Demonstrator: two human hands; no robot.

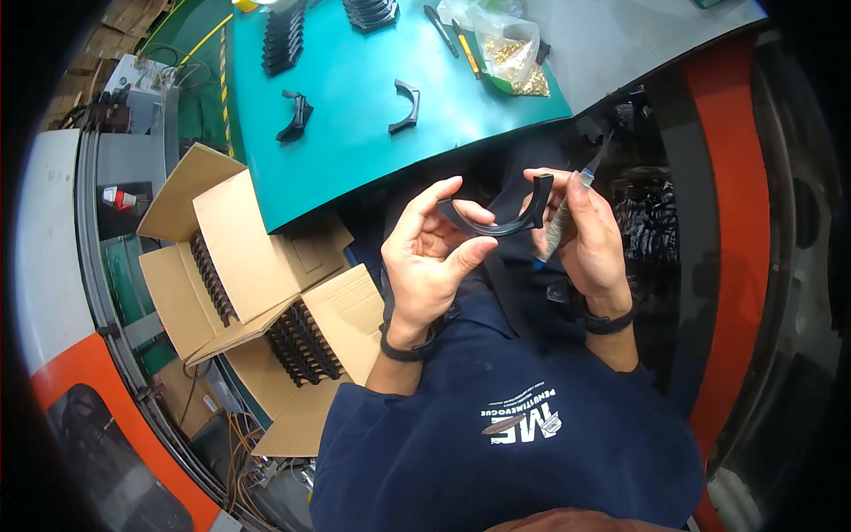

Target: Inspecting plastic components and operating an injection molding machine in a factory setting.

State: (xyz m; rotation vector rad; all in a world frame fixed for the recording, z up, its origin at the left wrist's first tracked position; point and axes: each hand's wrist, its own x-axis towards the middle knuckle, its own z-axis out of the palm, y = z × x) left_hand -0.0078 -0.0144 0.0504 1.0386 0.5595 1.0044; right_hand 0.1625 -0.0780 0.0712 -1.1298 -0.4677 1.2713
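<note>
Above my lap, my left hand [430, 253] pinches a black C-shaped plastic part [507, 227] between thumb and fingers, its hollow side facing up. My right hand [589, 232] closes around a slim knife [556, 229] with a tape-wrapped handle and blue bands. The narrow pointed blade sticks up past my thumb, away from the part. My right index fingertip is against the part's raised right end. On the green tabletop ahead lie two loose curved black parts, one at the left [294, 116] and another [406, 107] nearer the middle.
Rows of black parts [283, 43] line the far side of the green table [346, 168]. Two pens [464, 50] and a clear bag of brass-coloured pieces [519, 64] lie at its right. Open cardboard boxes [244, 239] holding black parts stand at my left. An orange panel [731, 177] rises at my right.
</note>
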